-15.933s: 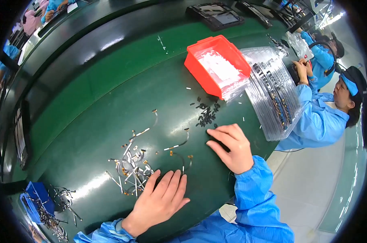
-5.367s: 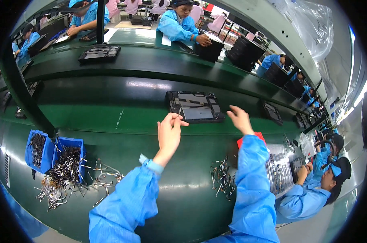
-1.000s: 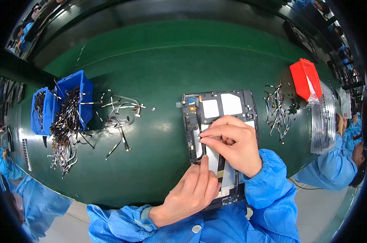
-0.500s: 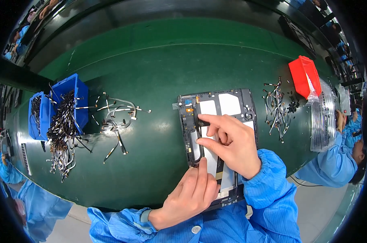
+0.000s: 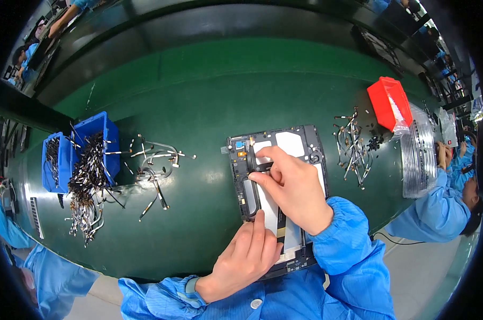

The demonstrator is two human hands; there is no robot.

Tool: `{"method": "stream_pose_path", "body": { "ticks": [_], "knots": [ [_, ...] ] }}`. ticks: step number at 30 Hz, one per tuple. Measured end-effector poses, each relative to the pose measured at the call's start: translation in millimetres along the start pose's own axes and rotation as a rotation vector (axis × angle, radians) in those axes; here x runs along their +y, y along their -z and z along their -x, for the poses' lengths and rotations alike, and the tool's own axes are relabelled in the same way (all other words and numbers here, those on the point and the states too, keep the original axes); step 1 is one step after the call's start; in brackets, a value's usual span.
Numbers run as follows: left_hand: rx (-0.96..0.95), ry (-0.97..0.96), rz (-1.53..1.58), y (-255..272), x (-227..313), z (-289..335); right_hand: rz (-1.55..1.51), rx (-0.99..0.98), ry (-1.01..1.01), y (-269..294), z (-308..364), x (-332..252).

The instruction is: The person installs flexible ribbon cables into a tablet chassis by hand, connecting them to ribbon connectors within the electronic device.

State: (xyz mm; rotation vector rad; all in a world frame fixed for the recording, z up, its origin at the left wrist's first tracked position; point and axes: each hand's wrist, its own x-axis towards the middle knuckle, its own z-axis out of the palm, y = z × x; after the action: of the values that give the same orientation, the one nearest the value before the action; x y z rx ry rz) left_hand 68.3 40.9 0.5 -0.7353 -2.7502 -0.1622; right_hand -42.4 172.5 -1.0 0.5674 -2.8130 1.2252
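An opened tablet-like device (image 5: 289, 143), with a black frame and silver panels, lies in front of me. A thin black cable (image 5: 258, 200) runs along its left side. My left hand (image 5: 245, 255) rests at the lower left of the device, its index fingertip pressing on the cable's lower end and the other fingers loosely bent. Above it, my right hand (image 5: 294, 186) reaches over the device. Its thumb and index finger are spread apart, with their tips at the upper stretch of the cable, and no grip on it shows. Beneath my right hand, part of the device is hidden.
Blue bins (image 5: 109, 133) full of thin cables stand on the left, some spilling over. Loose cables (image 5: 159, 160) lie beside them. To the right are more cables (image 5: 353, 149), small black parts (image 5: 375, 142), a red bin (image 5: 386, 104) and stacked clear trays (image 5: 418, 165). Co-workers sit nearby.
The device sits slightly further left in the picture. My right index fingertip has come off the cable's line a little; the thumb stays by it. My left finger still presses at the same spot.
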Motion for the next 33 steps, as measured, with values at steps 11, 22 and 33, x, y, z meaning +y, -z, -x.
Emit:
{"method": "stream_pose_path", "body": {
  "ticks": [11, 22, 33],
  "knots": [
    [-0.065, 0.288, 0.612, 18.5, -29.3, 25.3, 0.158, 0.168, -0.237, 69.4, 103.0, 27.6],
    [-0.093, 0.323, 0.749, 29.9, -77.6, 9.3, -0.912, 0.319, -0.318, 61.3, 66.5, 22.8],
    [0.190, 0.367, -0.052, -19.3, -162.8, 8.9, -1.109, 0.359, -0.248, 4.5, -194.3, 72.2]
  ]
}}
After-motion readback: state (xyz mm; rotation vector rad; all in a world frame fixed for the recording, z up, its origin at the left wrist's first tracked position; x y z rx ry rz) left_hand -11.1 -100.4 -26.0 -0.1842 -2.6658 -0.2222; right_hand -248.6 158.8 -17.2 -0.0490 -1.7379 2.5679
